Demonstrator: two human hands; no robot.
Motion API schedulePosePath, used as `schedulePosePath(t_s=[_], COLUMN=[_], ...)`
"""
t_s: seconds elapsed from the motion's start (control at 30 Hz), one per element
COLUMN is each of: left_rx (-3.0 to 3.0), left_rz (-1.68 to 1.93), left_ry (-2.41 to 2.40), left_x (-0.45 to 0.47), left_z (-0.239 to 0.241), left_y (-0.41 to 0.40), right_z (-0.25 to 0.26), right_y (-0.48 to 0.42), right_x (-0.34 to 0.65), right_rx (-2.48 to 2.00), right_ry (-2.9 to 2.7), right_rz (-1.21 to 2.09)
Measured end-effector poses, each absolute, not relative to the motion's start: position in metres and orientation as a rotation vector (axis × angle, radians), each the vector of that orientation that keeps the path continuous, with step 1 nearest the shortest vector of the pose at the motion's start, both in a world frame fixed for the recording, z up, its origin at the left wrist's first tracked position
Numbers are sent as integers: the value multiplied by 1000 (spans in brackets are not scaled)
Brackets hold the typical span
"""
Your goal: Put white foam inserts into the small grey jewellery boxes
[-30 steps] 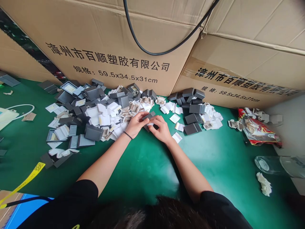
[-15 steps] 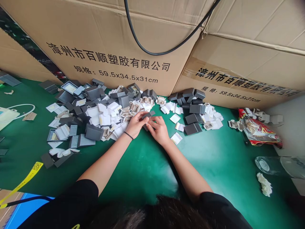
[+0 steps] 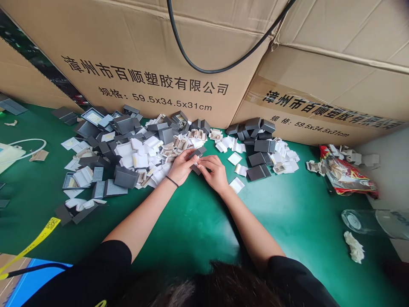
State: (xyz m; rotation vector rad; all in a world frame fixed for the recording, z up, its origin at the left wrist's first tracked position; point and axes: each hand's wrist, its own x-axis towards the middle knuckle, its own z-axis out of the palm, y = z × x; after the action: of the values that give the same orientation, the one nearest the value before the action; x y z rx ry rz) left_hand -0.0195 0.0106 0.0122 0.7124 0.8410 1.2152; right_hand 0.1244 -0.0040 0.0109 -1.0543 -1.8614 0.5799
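My left hand (image 3: 182, 167) is closed around a small dark grey box (image 3: 198, 152), with the box's upper part sticking out past the fingers. Bent fingers of my right hand (image 3: 213, 171) pinch at the box's near side, where a bit of white shows between the hands. Much of the box is covered by fingers. Just left of my hands lies a heap of white paper pieces (image 3: 136, 155) and small card inserts (image 3: 179, 146). More dark grey boxes (image 3: 126, 177), some with lids off, are piled farther left.
To the right sit a smaller pile of dark boxes (image 3: 258, 172) and white papers (image 3: 237, 185). Large cardboard cartons (image 3: 143, 51) stand behind the green table (image 3: 191, 230). A red food bag (image 3: 348, 175), clear bottle (image 3: 361, 221) and crumpled tissue (image 3: 354, 247) lie far right. A black cable (image 3: 207, 71) hangs above.
The box in my left hand has tilted slightly, showing more of its top. My right fingers have shifted at its near side, and a bit of white now shows there.
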Motion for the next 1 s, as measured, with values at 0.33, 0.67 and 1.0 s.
schedulePosePath(t_s=[0.33, 0.67, 1.0], left_rx=[766, 791, 638], left_rz=[1188, 1150, 1213], left_ry=[865, 818, 765], left_x=[-23, -24, -21], left_z=[9, 8, 11], left_y=[13, 13, 11], right_z=[14, 16, 10], right_y=[-1, 2, -10], right_x=[130, 133, 118], right_rx=[-1027, -973, -1129], right_ry=[-2063, -2116, -1762], right_rz=[520, 597, 621])
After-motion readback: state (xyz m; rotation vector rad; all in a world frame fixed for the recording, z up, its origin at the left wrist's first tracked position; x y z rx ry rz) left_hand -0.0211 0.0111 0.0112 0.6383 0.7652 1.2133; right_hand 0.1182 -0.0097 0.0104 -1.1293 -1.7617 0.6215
